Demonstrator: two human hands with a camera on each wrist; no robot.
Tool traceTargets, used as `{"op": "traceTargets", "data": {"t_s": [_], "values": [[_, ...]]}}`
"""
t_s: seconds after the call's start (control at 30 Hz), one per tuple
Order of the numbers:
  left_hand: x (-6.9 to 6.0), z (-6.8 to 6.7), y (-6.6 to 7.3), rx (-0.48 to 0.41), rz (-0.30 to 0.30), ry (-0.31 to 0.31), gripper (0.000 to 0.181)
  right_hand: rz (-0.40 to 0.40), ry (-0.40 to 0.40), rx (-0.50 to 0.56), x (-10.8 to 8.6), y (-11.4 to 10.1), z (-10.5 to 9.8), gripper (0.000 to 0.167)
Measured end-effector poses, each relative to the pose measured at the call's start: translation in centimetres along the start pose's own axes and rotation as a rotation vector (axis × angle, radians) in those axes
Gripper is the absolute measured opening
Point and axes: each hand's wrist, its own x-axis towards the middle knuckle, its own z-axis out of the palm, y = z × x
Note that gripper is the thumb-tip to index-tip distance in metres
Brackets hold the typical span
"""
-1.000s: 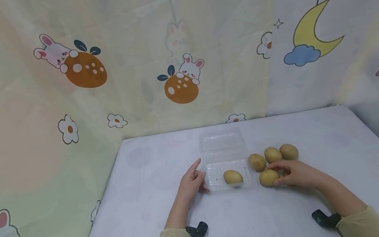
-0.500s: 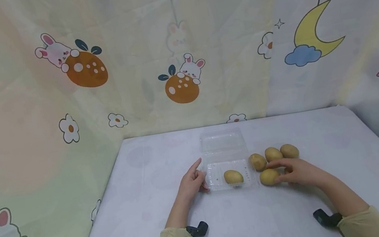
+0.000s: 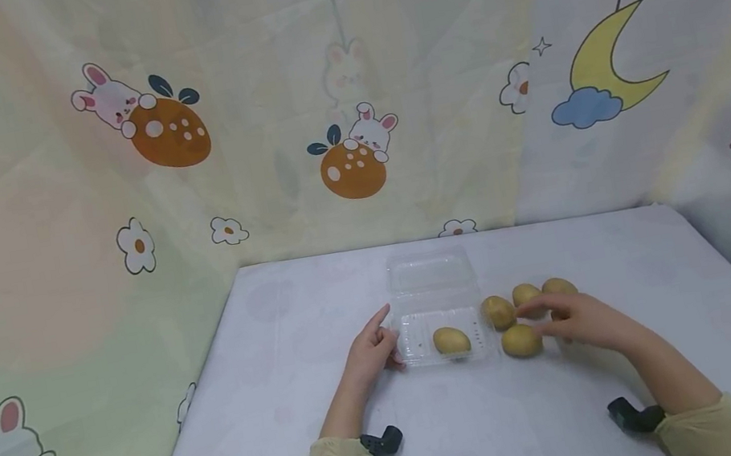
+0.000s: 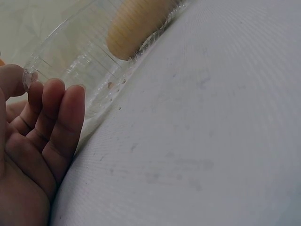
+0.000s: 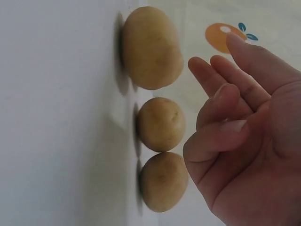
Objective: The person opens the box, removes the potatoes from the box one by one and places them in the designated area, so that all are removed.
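In the head view a clear plastic clamshell box [image 3: 418, 341] lies with its lid folded back, one potato [image 3: 451, 340] in its base. My left hand [image 3: 370, 351] holds the box's left rim; the left wrist view shows the rim [image 4: 29, 70] between its fingertips. To the right of the box my right hand [image 3: 583, 320] hovers over several loose potatoes with nothing in its grasp. Nearest its fingers is the front potato [image 3: 522, 341]. Behind it sits another potato [image 3: 499, 312], and the hand partly covers two more. The right wrist view shows a gap between fingers and potatoes [image 5: 151, 49].
A white cloth covers the table [image 3: 268, 343]. A printed curtain [image 3: 279, 153] hangs behind and at both sides. Black wrist cameras [image 3: 383, 442] sit at both cuffs.
My right hand has drawn off the front potato, rising slightly to the right. That potato stays on the table. The left hand and the box keep their places.
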Motion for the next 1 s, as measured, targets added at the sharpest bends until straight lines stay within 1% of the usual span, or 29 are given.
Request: {"op": "traceTargets", "data": {"t_s": [0.07, 0.13, 0.2, 0.3, 0.37, 0.47, 0.6, 0.73, 0.87, 0.93, 1.0], "values": [[0.0, 0.0, 0.0, 0.002, -0.003, 0.003, 0.057, -0.013, -0.01, 0.002, 0.1, -0.6, -0.4, 0.038], [0.0, 0.0, 0.0, 0.004, -0.006, 0.007, 0.057, -0.066, -0.035, 0.016, 0.4, -1.3, -0.8, 0.038], [0.0, 0.0, 0.1, 0.007, -0.01, 0.01, 0.057, -0.118, -0.075, 0.034, 0.8, -2.0, -1.2, 0.039], [0.0, 0.0, 0.1, 0.01, -0.012, 0.012, 0.057, -0.16, -0.144, 0.058, 1.7, -3.0, -1.7, 0.041], [-0.1, 0.0, 0.1, 0.008, -0.008, 0.009, 0.057, -0.138, -0.181, 0.055, 2.3, -3.6, -2.0, 0.042], [-0.1, 0.0, 0.1, -0.001, -0.011, 0.007, 0.058, -0.113, -0.21, 0.044, 3.5, -4.4, -2.3, 0.043], [0.0, 0.0, 0.0, -0.005, -0.016, 0.006, 0.058, -0.083, -0.271, 0.071, 4.7, -5.7, -2.6, 0.042], [-0.1, 0.1, 0.0, 0.003, -0.01, 0.009, 0.057, -0.02, -0.359, 0.094, 5.5, -7.2, -2.3, 0.044], [-0.1, 0.1, 0.1, 0.008, -0.01, 0.012, 0.057, 0.051, -0.416, 0.082, 6.2, -8.6, -1.6, 0.043], [-0.1, 0.1, 0.1, 0.007, -0.009, 0.012, 0.057, 0.055, -0.454, 0.07, 6.9, -8.8, -1.3, 0.044], [-0.1, 0.1, 0.1, 0.007, -0.009, 0.01, 0.057, 0.04, -0.496, 0.058, 7.6, -9.0, -1.1, 0.044]]}}
